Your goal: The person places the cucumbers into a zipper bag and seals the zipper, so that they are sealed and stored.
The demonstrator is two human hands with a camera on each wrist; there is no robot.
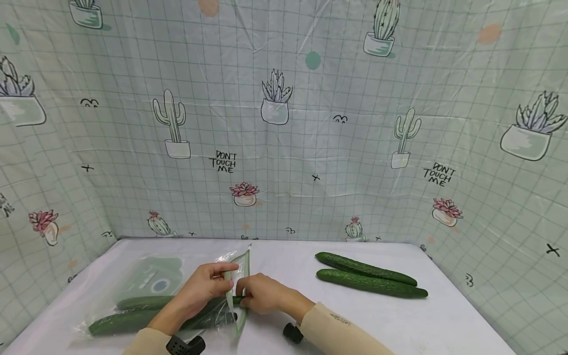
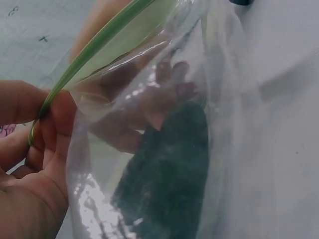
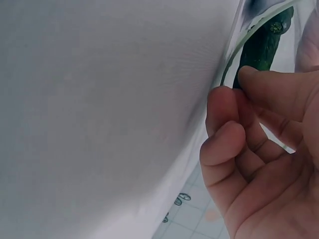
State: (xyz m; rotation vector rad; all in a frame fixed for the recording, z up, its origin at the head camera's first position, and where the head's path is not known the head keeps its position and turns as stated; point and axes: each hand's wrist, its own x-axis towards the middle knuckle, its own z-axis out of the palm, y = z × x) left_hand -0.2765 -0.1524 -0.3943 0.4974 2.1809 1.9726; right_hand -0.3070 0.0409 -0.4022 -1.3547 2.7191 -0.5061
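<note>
Two green cucumbers lie inside a clear plastic zip bag [image 1: 95, 296] at the left; the nearer cucumber [image 1: 120, 323] and the farther one [image 1: 144, 302] show through the film. My left hand [image 1: 201, 291] pinches the bag's green-edged mouth [image 2: 92, 47] between thumb and fingers, holding it upright and parted. At that opening, my right hand [image 1: 264, 293] has its thumb and curled fingers on the end of a cucumber [image 3: 256, 52]. A second cucumber end shows beside it in the right wrist view. Film and fingers partly hide the contact.
Two more cucumbers, a farther one [image 1: 366, 267] and a nearer one [image 1: 370, 284], lie side by side on the right of the white table [image 1: 377, 325]. A patterned cloth [image 1: 284, 143] hangs around the back and sides. Black devices are strapped to both wrists.
</note>
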